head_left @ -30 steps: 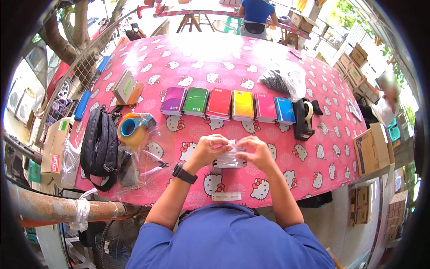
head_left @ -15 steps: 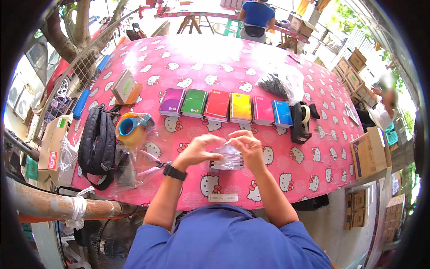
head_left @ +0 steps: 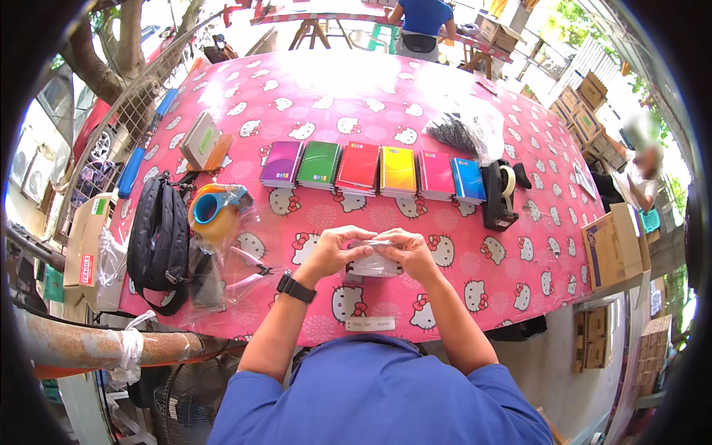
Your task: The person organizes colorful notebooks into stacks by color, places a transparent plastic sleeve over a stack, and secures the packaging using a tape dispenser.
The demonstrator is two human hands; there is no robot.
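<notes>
A small bundle of spiral notebooks (head_left: 377, 268), white page edges showing, stands on the pink table before me inside a clear plastic wrapper (head_left: 368, 259). My left hand (head_left: 335, 251) pinches the wrapper over the bundle's upper left side. From the right, my right hand (head_left: 409, 252) closes on the same plastic, its fingertips nearly meeting the left ones. Just beyond lies a row of small spiral notebook stacks: purple (head_left: 282, 163), green (head_left: 320, 164), red (head_left: 359, 166), yellow (head_left: 398, 170), pink (head_left: 435, 173) and blue (head_left: 469, 179). A white printed strip (head_left: 371, 324) lies near the table edge.
A black tape dispenser (head_left: 500, 200) stands right of the row. On the left are a black bag (head_left: 159, 233), tape rolls (head_left: 211, 211) and pink-handled pliers (head_left: 252, 268). A clear bag with black items (head_left: 463, 133) lies farther back. An open carton (head_left: 617, 248) stands right.
My right hand has come down from above the bundle, and both hands have drawn together over the plastic. The bundle stays in about the same place.
</notes>
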